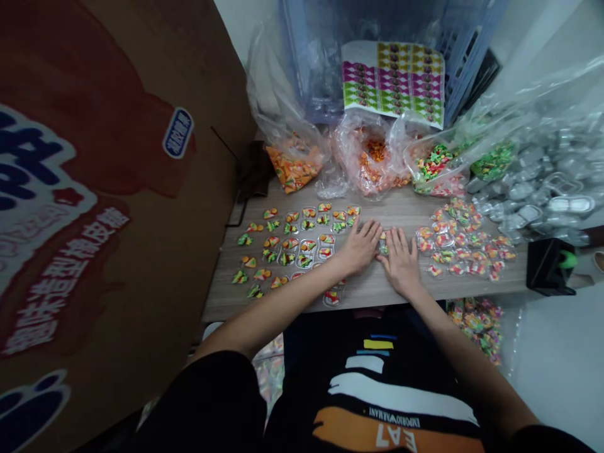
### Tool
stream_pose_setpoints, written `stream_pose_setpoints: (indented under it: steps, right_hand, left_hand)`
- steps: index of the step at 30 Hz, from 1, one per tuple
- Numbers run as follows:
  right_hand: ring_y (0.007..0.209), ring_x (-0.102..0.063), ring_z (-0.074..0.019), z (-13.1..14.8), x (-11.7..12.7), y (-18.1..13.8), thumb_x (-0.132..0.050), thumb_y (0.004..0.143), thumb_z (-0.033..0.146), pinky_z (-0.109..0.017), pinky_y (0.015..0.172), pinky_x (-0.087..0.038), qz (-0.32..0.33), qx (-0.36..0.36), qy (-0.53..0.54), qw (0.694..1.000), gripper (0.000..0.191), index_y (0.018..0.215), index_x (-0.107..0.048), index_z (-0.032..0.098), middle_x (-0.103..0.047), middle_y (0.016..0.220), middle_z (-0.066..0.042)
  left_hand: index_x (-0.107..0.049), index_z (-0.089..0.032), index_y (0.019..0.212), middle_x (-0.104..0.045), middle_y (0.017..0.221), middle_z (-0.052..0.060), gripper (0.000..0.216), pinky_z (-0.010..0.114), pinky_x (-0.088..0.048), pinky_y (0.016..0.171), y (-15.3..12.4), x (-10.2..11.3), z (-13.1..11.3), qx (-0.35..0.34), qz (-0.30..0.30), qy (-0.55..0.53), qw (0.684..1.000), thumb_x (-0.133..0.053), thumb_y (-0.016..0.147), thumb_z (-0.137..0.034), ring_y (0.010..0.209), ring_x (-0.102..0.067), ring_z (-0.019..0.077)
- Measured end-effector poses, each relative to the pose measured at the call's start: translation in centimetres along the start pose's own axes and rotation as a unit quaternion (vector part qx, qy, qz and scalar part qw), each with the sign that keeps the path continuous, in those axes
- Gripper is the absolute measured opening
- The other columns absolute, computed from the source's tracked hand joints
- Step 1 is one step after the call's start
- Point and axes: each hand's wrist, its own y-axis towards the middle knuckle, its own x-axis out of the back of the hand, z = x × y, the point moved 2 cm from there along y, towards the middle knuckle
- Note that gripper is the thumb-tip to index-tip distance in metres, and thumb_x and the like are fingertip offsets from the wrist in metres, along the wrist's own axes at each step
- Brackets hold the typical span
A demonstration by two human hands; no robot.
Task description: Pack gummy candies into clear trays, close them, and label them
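My left hand (361, 244) and my right hand (401, 257) lie side by side, palms down with fingers stretched out, on the wooden table (377, 286). Between their fingertips a small clear capsule with coloured pieces (383, 242) shows; both hands press on it. Left of my left hand lie rows of small clear capsules filled with orange, red and green pieces (297, 242). Right of my right hand sits a cluster of closed filled capsules (465, 242).
Plastic bags of orange pieces (292, 167), (375, 160) and green-red pieces (438, 160) stand at the table's back. A printed label sheet (394, 78) leans on a blue crate. Empty clear capsules (542, 189) are heaped at right. A large cardboard box (94, 220) walls the left. A black holder (550, 267) stands at right.
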Motion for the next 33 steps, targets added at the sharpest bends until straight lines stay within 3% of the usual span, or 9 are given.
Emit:
stream_pose_setpoints:
  steps: [6,11,15,18,22,27,30,33]
  right_hand:
    - [0.154,-0.021,-0.0295,-0.6,0.3,0.7,-0.038,0.104,0.035,-0.062,0.122,-0.009,0.02,0.051,-0.025,0.998,0.055,0.156,-0.037,0.02,-0.038,0.162,-0.01]
    - [0.149,-0.029,-0.0341,-2.9,0.5,3.6,-0.037,0.098,0.019,-0.064,0.12,-0.011,-0.015,-0.024,-0.059,0.998,0.05,0.145,-0.053,0.011,-0.054,0.15,-0.015]
    - [0.144,-0.036,-0.0386,-4.1,1.3,5.1,-0.04,0.094,0.018,-0.065,0.117,-0.014,-0.052,-0.09,-0.101,0.989,0.045,0.132,-0.063,0.007,-0.061,0.141,-0.019]
    - [0.146,-0.033,-0.0385,-3.7,1.4,5.4,-0.041,0.098,0.028,-0.064,0.117,-0.017,-0.08,-0.098,-0.113,0.986,0.047,0.135,-0.06,0.006,-0.053,0.148,-0.022]
    - [0.149,-0.03,-0.033,-2.0,-0.8,4.9,-0.034,0.103,0.04,-0.058,0.121,-0.016,-0.058,0.001,-0.09,0.994,0.055,0.144,-0.052,0.01,-0.045,0.157,-0.017]
    - [0.151,-0.028,-0.0318,-2.0,-3.5,4.2,-0.033,0.103,0.049,-0.052,0.123,-0.019,-0.062,0.031,-0.066,0.995,0.068,0.151,-0.041,0.002,-0.039,0.159,-0.023]
    - [0.152,-0.026,-0.0325,-2.4,-3.9,4.1,-0.035,0.102,0.052,-0.052,0.122,-0.021,-0.063,0.036,-0.052,0.996,0.07,0.153,-0.039,0.003,-0.037,0.16,-0.023]
    - [0.152,-0.027,-0.0326,-2.4,-3.8,4.1,-0.034,0.103,0.053,-0.053,0.122,-0.02,-0.064,0.034,-0.043,0.996,0.071,0.154,-0.038,0.005,-0.037,0.16,-0.022]
  left_hand:
    - [-0.043,-0.008,0.151,-0.034,0.163,0.016,0.057,0.065,-0.009,0.124,-0.3,1.9,1.3,0.051,0.031,-0.045,0.997,-0.044,0.097,-0.028,0.154,-0.021,0.0359]
    - [-0.044,-0.013,0.15,-0.038,0.162,0.015,0.052,0.059,-0.014,0.125,-3.3,3.3,2.9,0.143,-0.029,-0.088,0.985,-0.041,0.101,-0.03,0.153,-0.027,0.0326]
    - [-0.051,-0.018,0.144,-0.048,0.155,0.013,0.047,0.059,-0.013,0.125,-5.9,2.8,2.6,0.121,-0.036,-0.111,0.986,-0.044,0.102,-0.038,0.15,-0.032,0.0323]
    - [-0.054,-0.021,0.142,-0.049,0.154,0.013,0.044,0.059,-0.019,0.124,-6.4,2.5,2.9,0.123,-0.04,-0.131,0.983,-0.048,0.101,-0.037,0.149,-0.034,0.0317]
    - [-0.056,-0.018,0.139,-0.042,0.158,0.014,0.042,0.054,-0.028,0.123,-5.2,3.4,4.3,0.133,-0.051,-0.159,0.977,-0.051,0.1,-0.034,0.151,-0.031,0.0319]
    - [-0.057,-0.018,0.138,-0.049,0.154,0.014,0.043,0.046,-0.033,0.122,-3.0,4.8,6.6,0.102,-0.086,-0.183,0.974,-0.055,0.097,-0.033,0.148,-0.037,0.0288]
    - [-0.061,-0.018,0.135,-0.05,0.153,0.014,0.042,0.045,-0.037,0.119,-1.4,6.0,8.5,0.099,-0.103,-0.203,0.969,-0.058,0.095,-0.032,0.144,-0.044,0.0285]
    - [-0.065,-0.015,0.132,-0.057,0.146,0.015,0.041,0.04,-0.04,0.115,1.2,8.5,11.4,0.096,-0.162,-0.24,0.952,-0.058,0.094,-0.029,0.135,-0.054,0.0266]
